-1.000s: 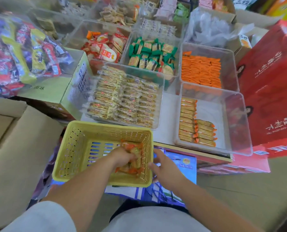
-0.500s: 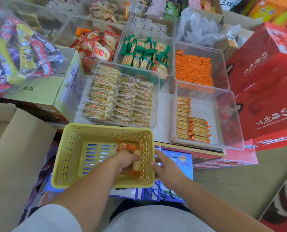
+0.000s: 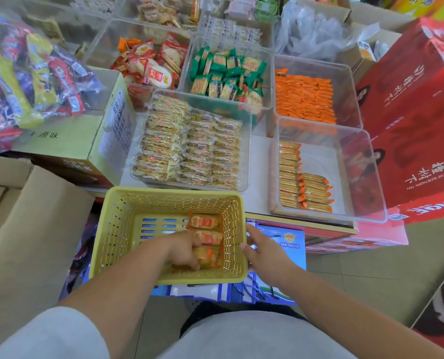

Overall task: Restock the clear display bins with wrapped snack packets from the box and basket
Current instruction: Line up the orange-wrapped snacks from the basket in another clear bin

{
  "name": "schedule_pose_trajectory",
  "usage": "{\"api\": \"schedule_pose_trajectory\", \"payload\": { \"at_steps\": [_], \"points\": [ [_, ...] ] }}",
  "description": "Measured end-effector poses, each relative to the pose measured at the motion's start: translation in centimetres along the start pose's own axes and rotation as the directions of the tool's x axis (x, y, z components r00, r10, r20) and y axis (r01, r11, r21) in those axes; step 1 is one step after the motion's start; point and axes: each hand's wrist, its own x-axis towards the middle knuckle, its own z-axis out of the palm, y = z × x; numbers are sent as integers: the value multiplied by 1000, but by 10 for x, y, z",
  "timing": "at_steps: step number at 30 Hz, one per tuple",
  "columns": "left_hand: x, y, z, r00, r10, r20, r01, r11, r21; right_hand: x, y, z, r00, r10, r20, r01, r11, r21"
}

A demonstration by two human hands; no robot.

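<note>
My left hand [image 3: 183, 251] has drawn back to the near wall of the yellow basket [image 3: 127, 203], fingers [image 3: 189, 264] curled round the nearest of the orange-wrapped packets [image 3: 205, 222], baring two beyond, while my right hand [image 3: 263, 251] rests loose-fingered against its side, so I judge the lift to the half-filled bin [image 3: 319, 156] is close.

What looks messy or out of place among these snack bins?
Nothing looks spilled. The red packets and green packets lie in loose heaps, while the orange packets sit in neat rows. The near right bin is mostly bare.
</note>
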Motion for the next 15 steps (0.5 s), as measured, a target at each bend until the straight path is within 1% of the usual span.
{"api": "schedule_pose_trajectory", "payload": {
  "at_steps": [5, 8, 12, 15],
  "points": [
    [4, -6, 7, 1000, 3, -14, -3, 1000, 20, -1, 1, 1, 1000, -1, 2, 1, 1000, -18],
    [5, -4, 6, 1000, -19, -16, 19, 1000, -13, -1, 0, 0, 1000, 1, -6, -1, 1000, -19],
    [9, -1, 8, 998, -42, -46, 40, 998, -38, -3, -4, 0, 1000, -1, -4, 1, 998, -67],
    [11, -5, 11, 998, -41, -55, 36, 995, -91, -5, -7, 0, 1000, 2, -3, -2, 999, -40]
  ]
}}
